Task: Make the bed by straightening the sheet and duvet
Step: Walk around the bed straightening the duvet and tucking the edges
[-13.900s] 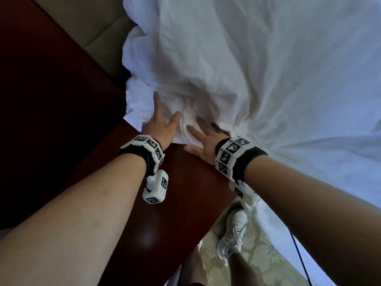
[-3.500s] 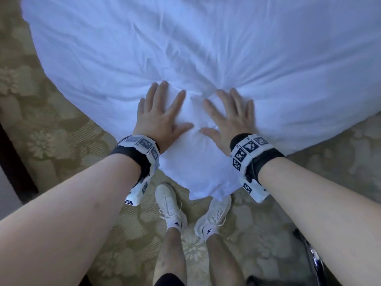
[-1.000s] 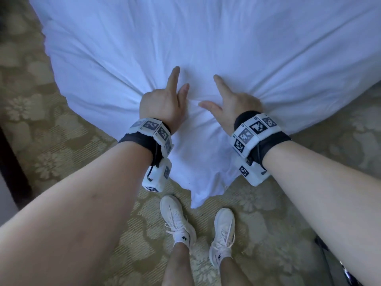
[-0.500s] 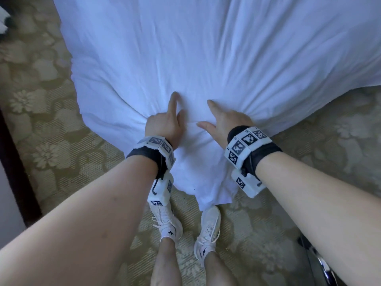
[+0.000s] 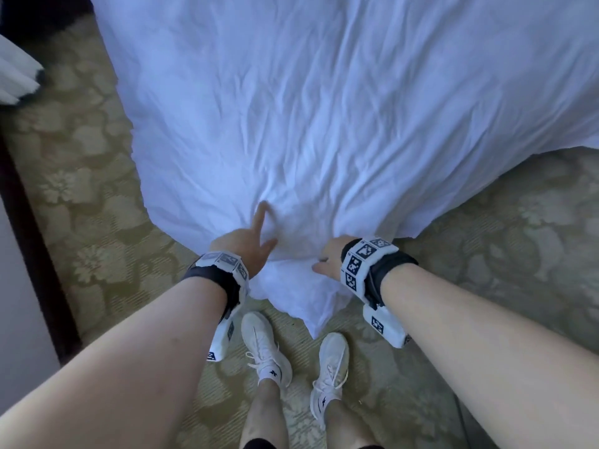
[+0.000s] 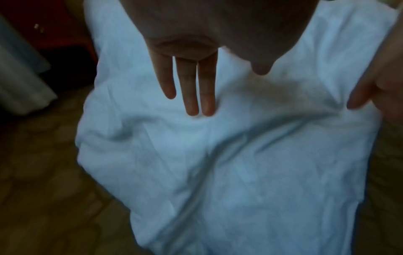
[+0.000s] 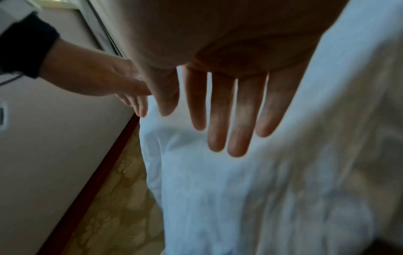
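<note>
A wrinkled white duvet [image 5: 324,108] covers the bed, and its near corner hangs down toward my feet. My left hand [image 5: 246,244] lies on that corner. The left wrist view shows its fingers [image 6: 196,96] straight, tips touching the duvet [image 6: 240,172]. My right hand [image 5: 327,257] rests on the same corner, a little to the right. In the head view its fingers are hidden behind the hand. The right wrist view shows those fingers [image 7: 226,120] straight and spread just over the duvet [image 7: 240,198]. Neither hand grips any cloth.
Patterned beige carpet [image 5: 81,189] surrounds the bed. A dark wooden skirting [image 5: 29,254] and a pale wall run along the left. My white shoes [image 5: 265,348] stand just under the hanging corner. A white folded thing [image 5: 16,79] lies at the upper left.
Both hands have slid back toward me along the duvet, down to its hanging corner. More of the bed's top now shows above them.
</note>
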A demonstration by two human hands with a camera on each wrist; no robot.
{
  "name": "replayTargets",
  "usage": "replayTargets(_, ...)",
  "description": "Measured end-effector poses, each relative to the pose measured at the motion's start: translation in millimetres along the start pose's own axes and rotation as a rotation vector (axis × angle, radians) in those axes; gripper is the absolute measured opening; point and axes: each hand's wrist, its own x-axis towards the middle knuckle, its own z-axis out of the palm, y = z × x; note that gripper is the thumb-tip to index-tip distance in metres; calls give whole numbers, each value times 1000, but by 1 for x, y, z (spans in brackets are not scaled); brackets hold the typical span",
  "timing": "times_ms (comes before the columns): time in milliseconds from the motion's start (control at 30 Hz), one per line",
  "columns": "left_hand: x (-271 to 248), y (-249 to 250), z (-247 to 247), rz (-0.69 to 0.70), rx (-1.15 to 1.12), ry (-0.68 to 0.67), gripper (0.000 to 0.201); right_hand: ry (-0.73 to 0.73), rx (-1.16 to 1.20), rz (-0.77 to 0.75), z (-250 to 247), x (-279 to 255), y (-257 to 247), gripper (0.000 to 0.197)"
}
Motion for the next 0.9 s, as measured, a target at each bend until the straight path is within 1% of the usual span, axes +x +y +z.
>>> replayTargets(33, -9, 1, -18, 5, 44, -2, 71, 31, -3, 7, -16, -10, -3, 40)
replayTargets(67, -18, 2, -39, -3, 64, 24, 69, 85, -11, 17, -37, -23, -6, 40)
replayTargets(133, -35, 6, -89, -28, 54, 76, 67, 182, -20, 12, -80, -53, -13, 40)
replayTargets(233, -59, 17, -175, -22, 45, 210, 60, 320, -23, 13, -147, -105, -26, 43)
replayTargets(367, -108, 39, -290, 12, 42, 388, 52, 499, -31, 20, -224, -192, -45, 43)
replayTargets(500, -164, 64, -386, 41, 65, 552, 47, 654, -45, 24, -285, -287, -57, 43)
replayTargets(600, -198, 84, -441, 75, 66, 632, 46, 762, -30, 38, -323, -350, -60, 44)
replayTargets(733, -227, 107, -495, 166, 76, 694, 49, 866, -51, 80, -359, -414, -62, 46)
replayTargets(800, -233, 118, -517, 229, 60, 731, 50, 927, -32, 84, -371, -435, -59, 43)
replayTargets(900, -232, 138, -540, 328, 52, 763, 50, 999, -22, 111, -381, -458, -47, 29)
